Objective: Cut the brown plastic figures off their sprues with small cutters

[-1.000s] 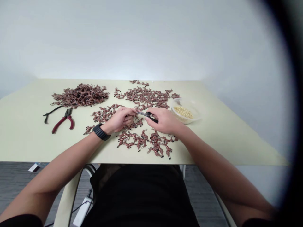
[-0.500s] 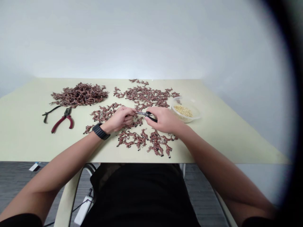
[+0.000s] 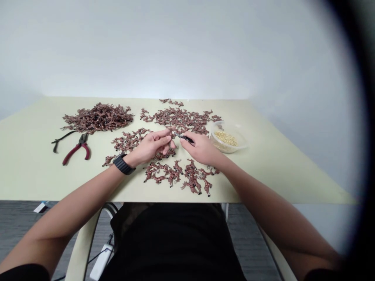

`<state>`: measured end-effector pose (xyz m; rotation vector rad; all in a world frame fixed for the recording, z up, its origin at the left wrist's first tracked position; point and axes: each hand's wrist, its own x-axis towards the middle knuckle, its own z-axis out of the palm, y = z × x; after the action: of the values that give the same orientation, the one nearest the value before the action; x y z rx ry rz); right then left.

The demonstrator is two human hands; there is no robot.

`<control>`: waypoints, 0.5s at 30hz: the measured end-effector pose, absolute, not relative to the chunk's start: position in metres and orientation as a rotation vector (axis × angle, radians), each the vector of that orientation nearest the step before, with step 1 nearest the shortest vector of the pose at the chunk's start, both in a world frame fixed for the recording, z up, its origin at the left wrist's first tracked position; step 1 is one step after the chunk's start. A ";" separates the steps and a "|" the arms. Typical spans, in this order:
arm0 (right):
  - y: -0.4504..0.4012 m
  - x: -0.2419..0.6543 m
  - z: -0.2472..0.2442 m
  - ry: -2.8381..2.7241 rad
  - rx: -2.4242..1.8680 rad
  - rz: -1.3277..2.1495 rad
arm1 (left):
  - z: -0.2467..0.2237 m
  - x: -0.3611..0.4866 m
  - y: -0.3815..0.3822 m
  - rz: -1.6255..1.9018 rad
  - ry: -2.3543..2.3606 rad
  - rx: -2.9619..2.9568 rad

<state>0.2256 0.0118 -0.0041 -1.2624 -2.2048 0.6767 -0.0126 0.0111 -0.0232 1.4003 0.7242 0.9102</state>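
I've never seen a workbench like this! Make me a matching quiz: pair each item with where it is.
Items:
1. Red-handled steel pliers
2. Clear plastic bowl of pale grains
3. Black strap watch
4. Small black-handled metal pliers

Places:
A. Pinched in the right hand
B. Around the left wrist
C. Just beyond the right hand
D. Far left on the pale tabletop

Right pairs: 1-D, 2-C, 3-B, 4-A
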 end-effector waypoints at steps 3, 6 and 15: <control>0.012 0.224 -0.002 -2.112 -1.210 0.942 | -0.028 -0.015 0.012 0.975 0.931 1.915; 0.012 0.225 0.000 -1.958 -1.175 1.357 | -0.031 -0.023 0.019 1.067 0.972 2.400; 0.018 0.232 -0.004 -2.056 -1.200 0.857 | -0.018 -0.016 0.014 1.069 0.946 1.736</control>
<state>0.2321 0.0179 -0.0039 -1.1999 -2.0558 0.8574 -0.0156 0.0141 -0.0184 1.7362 0.9458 1.0686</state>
